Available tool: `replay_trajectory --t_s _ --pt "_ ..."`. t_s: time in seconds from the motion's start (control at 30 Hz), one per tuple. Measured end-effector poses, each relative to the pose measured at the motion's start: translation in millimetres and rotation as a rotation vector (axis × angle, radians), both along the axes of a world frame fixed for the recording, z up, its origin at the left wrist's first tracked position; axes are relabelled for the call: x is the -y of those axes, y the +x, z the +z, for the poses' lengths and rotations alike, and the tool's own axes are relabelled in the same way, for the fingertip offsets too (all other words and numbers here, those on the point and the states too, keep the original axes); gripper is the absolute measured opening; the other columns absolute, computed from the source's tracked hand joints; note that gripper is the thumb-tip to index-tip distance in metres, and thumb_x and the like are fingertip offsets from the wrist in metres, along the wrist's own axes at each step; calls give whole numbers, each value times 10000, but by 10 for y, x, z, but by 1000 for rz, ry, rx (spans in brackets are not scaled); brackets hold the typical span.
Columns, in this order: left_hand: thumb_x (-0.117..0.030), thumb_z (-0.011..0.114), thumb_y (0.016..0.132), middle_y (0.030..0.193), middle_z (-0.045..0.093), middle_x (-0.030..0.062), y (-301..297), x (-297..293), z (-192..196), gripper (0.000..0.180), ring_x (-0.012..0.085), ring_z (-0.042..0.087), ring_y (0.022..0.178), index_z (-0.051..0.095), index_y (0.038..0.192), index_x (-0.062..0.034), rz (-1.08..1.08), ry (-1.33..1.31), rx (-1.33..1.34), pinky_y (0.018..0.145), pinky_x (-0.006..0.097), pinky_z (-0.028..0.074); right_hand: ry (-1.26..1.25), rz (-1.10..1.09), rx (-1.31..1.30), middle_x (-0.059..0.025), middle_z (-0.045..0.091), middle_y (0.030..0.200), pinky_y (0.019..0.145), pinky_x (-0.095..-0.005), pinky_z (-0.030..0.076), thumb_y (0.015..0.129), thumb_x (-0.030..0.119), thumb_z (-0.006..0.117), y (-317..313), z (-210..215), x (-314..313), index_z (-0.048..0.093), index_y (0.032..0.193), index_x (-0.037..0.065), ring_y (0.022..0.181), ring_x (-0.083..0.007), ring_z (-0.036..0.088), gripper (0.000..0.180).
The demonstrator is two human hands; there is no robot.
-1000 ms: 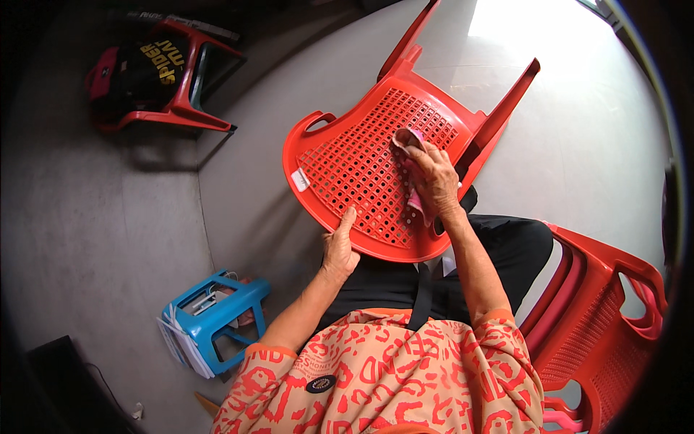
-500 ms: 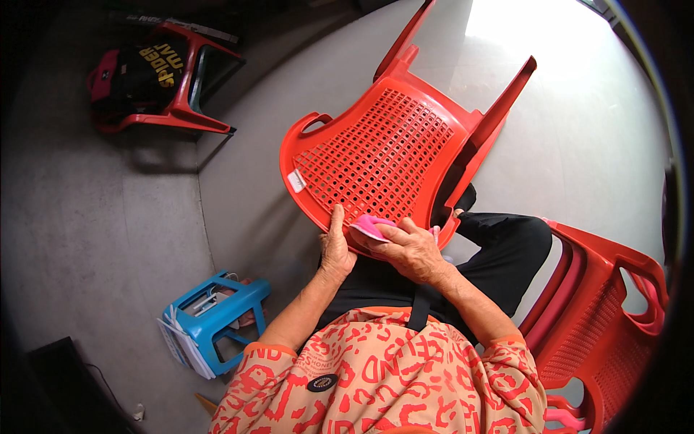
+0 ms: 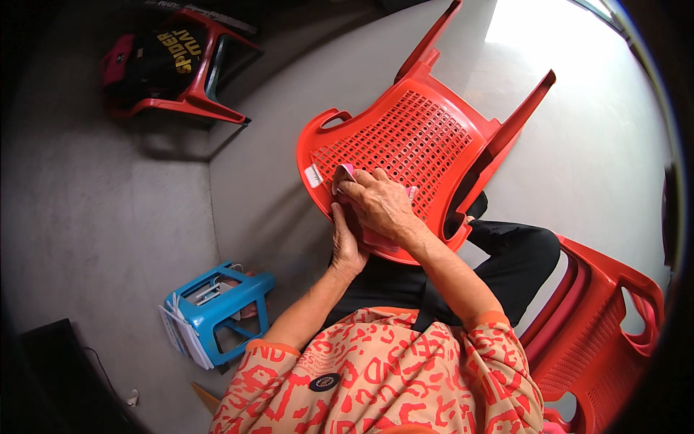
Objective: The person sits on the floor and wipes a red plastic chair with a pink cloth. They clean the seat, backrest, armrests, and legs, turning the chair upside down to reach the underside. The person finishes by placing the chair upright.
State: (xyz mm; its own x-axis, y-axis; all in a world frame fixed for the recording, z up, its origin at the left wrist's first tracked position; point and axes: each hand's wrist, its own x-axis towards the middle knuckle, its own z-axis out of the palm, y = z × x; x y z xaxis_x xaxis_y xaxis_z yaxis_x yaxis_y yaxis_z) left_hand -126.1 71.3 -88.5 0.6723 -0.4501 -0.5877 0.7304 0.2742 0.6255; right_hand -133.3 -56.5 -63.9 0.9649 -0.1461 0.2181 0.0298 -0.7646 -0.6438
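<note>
A red plastic chair [image 3: 434, 79] lies tipped in front of me, its perforated backrest toward me and its legs pointing away. My left hand [image 3: 348, 242] grips the near left rim of the backrest, thumb on top and fingers hidden underneath. In my right hand [image 3: 383, 205] is a pink cloth [image 3: 376, 241], pressed against the slats near the same edge. One folded corner of the cloth sticks up past the fingertips. A small white label [image 3: 313, 176] is on the rim, just left of the cloth.
Stacked red chairs [image 3: 589, 347] stand close on my right. At my left is a blue plastic stool [image 3: 217, 311] holding papers and small items. Farther back left, another red chair [image 3: 195, 101] has a black bag [image 3: 155, 69] on it. A dark flat object [image 3: 61, 369] lies lower left.
My right hand has moved left and farther up the backrest with the cloth, toward the white label. My left hand still holds the rim. The whole view has shifted slightly.
</note>
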Motion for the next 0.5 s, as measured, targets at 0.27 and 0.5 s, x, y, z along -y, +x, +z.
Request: replay_trajectory --t_s 0.27,0.5 --pt "-685 305 922 1172 581 119 -51 -158 -101 715 250 595 1053 498 1239 -74 -20 114 -56 933 404 494 24 200 74 -26 564 1039 736 -345 491 697 135 662 -737 27 -16 662 1062 151 914 -259 523 365" --pt "-645 331 941 1298 510 83 -70 0 97 682 229 509 1191 400 1359 -110 24 94 -52 1015 394 427 18 72 -21 -6 573 1020 648 -337 513 740 149 638 -428 97 -12 675 1041 173 864 -249 541 304"
